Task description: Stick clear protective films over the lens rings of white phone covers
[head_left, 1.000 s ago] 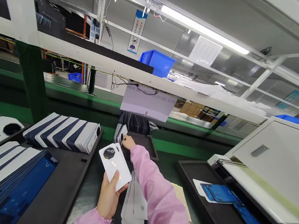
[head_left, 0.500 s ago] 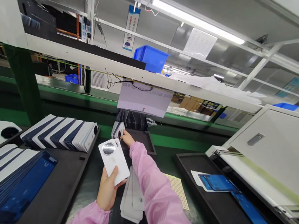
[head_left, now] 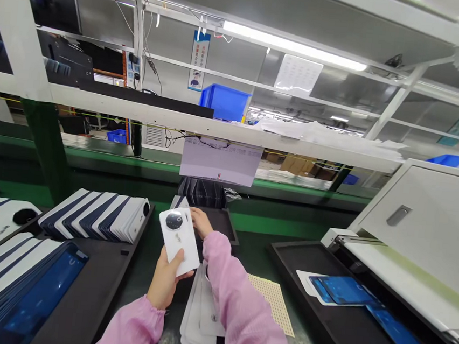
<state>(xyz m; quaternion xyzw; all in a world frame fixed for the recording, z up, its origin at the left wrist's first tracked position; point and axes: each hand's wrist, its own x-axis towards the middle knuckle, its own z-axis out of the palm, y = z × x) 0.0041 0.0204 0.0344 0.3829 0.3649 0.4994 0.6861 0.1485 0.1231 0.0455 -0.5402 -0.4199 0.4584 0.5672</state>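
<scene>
My left hand (head_left: 165, 279) is closed around the lower edge of a white phone back cover (head_left: 183, 249), thumb on its face. A round dark camera window sits near its top. Beyond it, my right hand (head_left: 201, 223) reaches to a small dark tray (head_left: 220, 220) where upright white covers (head_left: 180, 202) stand. Its fingers are bent, but their tips are hidden behind the held cover, so I cannot see what they grip. Under my right forearm lie several overlapping pale covers (head_left: 199, 320) on the dark bench.
To the left, black trays (head_left: 88, 288) hold rows of white covers (head_left: 95, 213) and blue-filmed panels (head_left: 45, 295). At right, another black tray (head_left: 306, 255) with blue-filmed pieces (head_left: 343, 290) stands against a white machine (head_left: 432, 213). A perforated yellow sheet (head_left: 272, 300) lies beside my right sleeve.
The view has tilted up slightly. The cover in my left hand has turned more upright and shifted right, now covering my right fingertips. My right hand has moved slightly right from the upright covers.
</scene>
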